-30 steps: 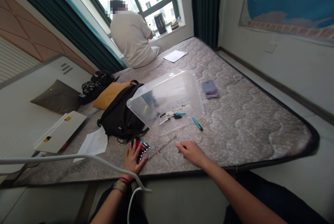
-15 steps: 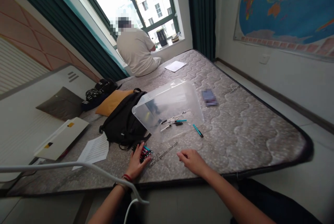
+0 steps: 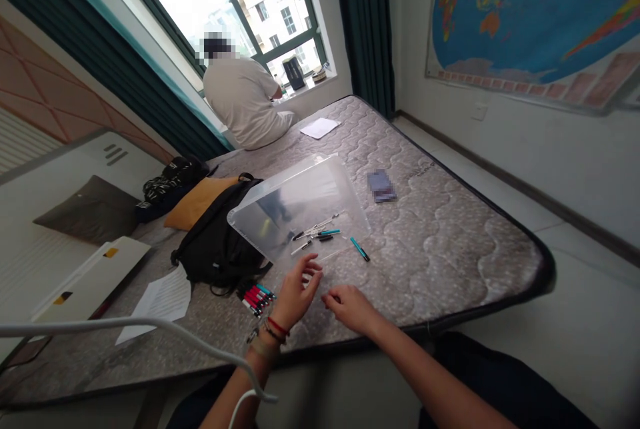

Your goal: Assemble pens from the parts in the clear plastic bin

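Observation:
My left hand [image 3: 299, 288] hovers over the mattress with its fingers loosely bent and apart, holding nothing. Close to its right, my right hand [image 3: 350, 308] is closed, fingers curled; whatever may be inside is hidden. Left of my left hand lies a bundle of red, black and teal pens [image 3: 255, 297], side by side on the mattress. A clear plastic bin [image 3: 300, 192] rests on its side with its opening toward me. Several loose pens [image 3: 316, 234], mostly black, white and teal, are at its mouth. One teal-and-black pen [image 3: 360, 249] lies apart to the right.
A black backpack [image 3: 215, 246] sits left of the bin, near printed paper [image 3: 163, 299] and a white box [image 3: 93, 279]. A phone-like blurred item [image 3: 381, 186] lies right. A person [image 3: 245, 99] sits at the window. A pale curved bar [image 3: 175, 332] crosses the lower left.
My left hand has left the pen bundle and moved right, beside my right hand, uncovering the pens. My right hand keeps its closed pose. The whole view has shifted slightly.

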